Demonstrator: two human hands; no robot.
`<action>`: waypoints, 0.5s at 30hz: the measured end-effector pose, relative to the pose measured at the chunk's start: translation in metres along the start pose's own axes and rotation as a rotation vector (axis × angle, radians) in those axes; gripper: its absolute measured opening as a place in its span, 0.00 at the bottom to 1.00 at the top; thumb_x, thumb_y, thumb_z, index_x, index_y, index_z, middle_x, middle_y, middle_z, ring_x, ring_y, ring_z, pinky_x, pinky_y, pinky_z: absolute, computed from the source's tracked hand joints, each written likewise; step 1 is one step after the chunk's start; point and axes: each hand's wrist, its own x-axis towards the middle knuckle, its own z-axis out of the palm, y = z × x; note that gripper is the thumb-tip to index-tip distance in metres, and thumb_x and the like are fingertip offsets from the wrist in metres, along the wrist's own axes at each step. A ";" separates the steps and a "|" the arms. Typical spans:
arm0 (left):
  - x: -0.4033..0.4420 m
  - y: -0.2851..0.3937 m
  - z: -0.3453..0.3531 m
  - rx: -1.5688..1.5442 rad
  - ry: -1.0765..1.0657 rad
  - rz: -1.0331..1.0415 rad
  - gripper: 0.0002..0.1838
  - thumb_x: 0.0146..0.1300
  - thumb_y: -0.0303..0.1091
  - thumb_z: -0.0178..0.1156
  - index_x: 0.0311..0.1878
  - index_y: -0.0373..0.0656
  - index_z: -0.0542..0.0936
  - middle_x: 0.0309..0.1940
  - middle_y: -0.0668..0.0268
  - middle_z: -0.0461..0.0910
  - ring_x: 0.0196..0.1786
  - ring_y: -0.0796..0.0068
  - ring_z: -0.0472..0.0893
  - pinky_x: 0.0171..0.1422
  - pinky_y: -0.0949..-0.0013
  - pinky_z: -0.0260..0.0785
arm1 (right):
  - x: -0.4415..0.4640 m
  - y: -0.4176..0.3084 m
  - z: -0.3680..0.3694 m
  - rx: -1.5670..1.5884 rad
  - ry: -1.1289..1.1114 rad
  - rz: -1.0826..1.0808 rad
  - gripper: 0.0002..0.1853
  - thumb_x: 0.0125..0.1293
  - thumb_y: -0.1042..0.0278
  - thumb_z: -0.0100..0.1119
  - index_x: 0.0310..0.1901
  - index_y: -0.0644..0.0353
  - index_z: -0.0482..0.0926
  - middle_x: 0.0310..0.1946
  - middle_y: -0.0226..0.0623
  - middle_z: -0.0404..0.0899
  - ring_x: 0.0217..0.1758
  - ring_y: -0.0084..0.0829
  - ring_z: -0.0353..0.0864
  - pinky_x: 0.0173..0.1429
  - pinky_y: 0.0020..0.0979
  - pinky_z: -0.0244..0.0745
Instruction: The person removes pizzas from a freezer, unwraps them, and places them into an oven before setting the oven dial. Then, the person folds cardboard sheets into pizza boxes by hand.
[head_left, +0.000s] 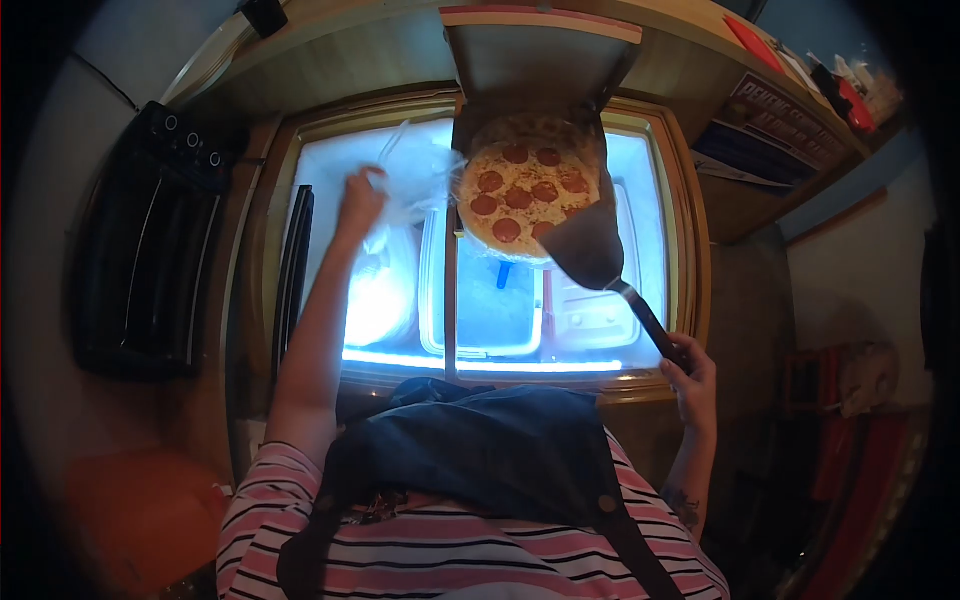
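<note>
A pepperoni pizza [520, 190] lies in an open cardboard box [545, 60] on the lit glass-topped case. My right hand [690, 370] is closed round the dark handle of a wide metal spatula [585, 245], whose blade overlaps the pizza's lower right edge. To the left of the pizza, my left hand [362, 200] is closed on crumpled clear plastic wrap [415, 180], blurred in places. Some clear film also shows round the pizza's lower edge.
A black oven [150, 250] stands at the left. Under the glass are pale containers [595, 310] and a blue object [503, 275]. A wooden shelf [370, 60] runs behind the case, with red items [855, 105] at the right. An orange object [140, 510] is lower left.
</note>
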 end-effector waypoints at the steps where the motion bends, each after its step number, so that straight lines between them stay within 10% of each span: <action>1: -0.016 -0.008 0.018 0.041 -0.211 -0.056 0.31 0.48 0.32 0.59 0.56 0.42 0.60 0.47 0.50 0.64 0.51 0.53 0.68 0.56 0.59 0.60 | 0.004 0.007 0.006 0.068 0.012 -0.006 0.18 0.53 0.78 0.55 0.48 0.63 0.72 0.28 0.24 0.68 0.29 0.14 0.64 0.34 0.16 0.60; 6: -0.065 0.044 0.005 0.004 -0.689 -0.144 0.43 0.48 0.32 0.61 0.66 0.46 0.50 0.65 0.52 0.44 0.67 0.55 0.49 0.68 0.56 0.47 | 0.030 0.019 0.032 0.048 0.012 -0.104 0.20 0.55 0.77 0.53 0.52 0.62 0.69 0.31 0.25 0.69 0.31 0.15 0.64 0.35 0.17 0.60; 8: -0.076 0.080 -0.022 0.479 -0.620 -0.185 0.47 0.46 0.31 0.62 0.68 0.48 0.44 0.68 0.55 0.37 0.70 0.55 0.39 0.69 0.49 0.36 | 0.037 0.020 0.038 0.026 0.023 -0.137 0.21 0.56 0.77 0.53 0.54 0.62 0.68 0.32 0.26 0.69 0.31 0.15 0.64 0.35 0.17 0.60; 15: -0.120 0.130 0.000 -0.059 -0.301 0.500 0.32 0.41 0.22 0.63 0.54 0.46 0.66 0.53 0.55 0.61 0.56 0.54 0.62 0.60 0.59 0.56 | 0.053 0.032 0.053 0.055 0.130 -0.147 0.21 0.57 0.73 0.55 0.54 0.62 0.68 0.28 0.25 0.69 0.25 0.13 0.62 0.28 0.17 0.56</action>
